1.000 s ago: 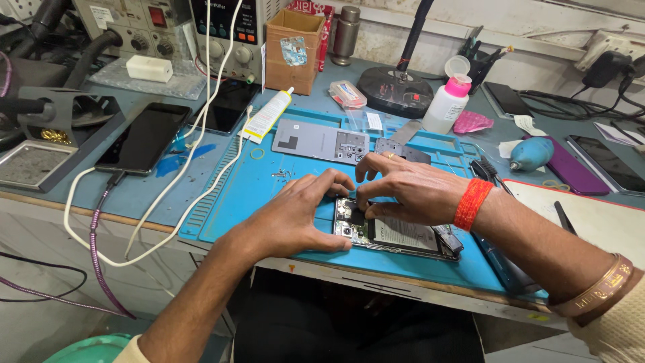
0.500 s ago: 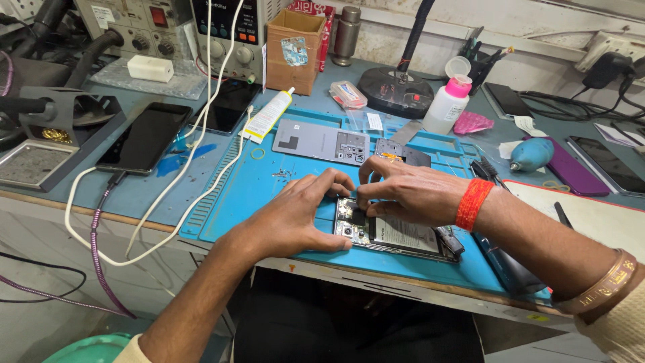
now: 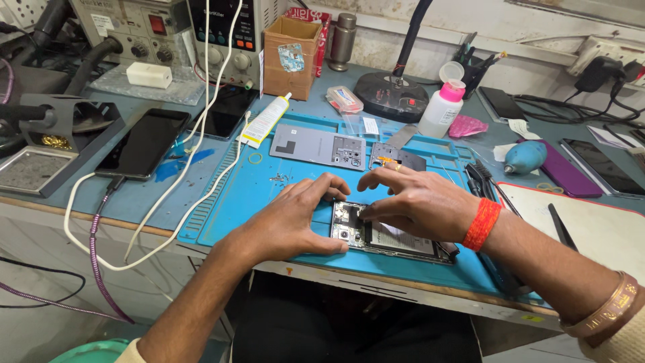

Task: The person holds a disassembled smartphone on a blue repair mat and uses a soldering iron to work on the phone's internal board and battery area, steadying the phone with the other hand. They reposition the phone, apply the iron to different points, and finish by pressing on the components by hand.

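Your left hand [image 3: 295, 218] lies palm down on the blue work mat [image 3: 255, 181], fingers spread and pressing on the left end of an opened phone [image 3: 390, 236]. The phone lies flat near the mat's front edge, its back removed so the circuit board and parts show. Your right hand [image 3: 416, 202], with an orange band at the wrist, rests over the phone's upper edge; its fingertips [image 3: 366, 212] pinch down at a spot on the board, though whether they hold any small part cannot be told. Neither hand is closed around the phone. Just behind your hands lies a grey back cover [image 3: 316, 146]. A yellow-tipped glue tube [image 3: 265, 122] lies to its left, and a pink-capped white bottle [image 3: 440, 111] stands farther back.
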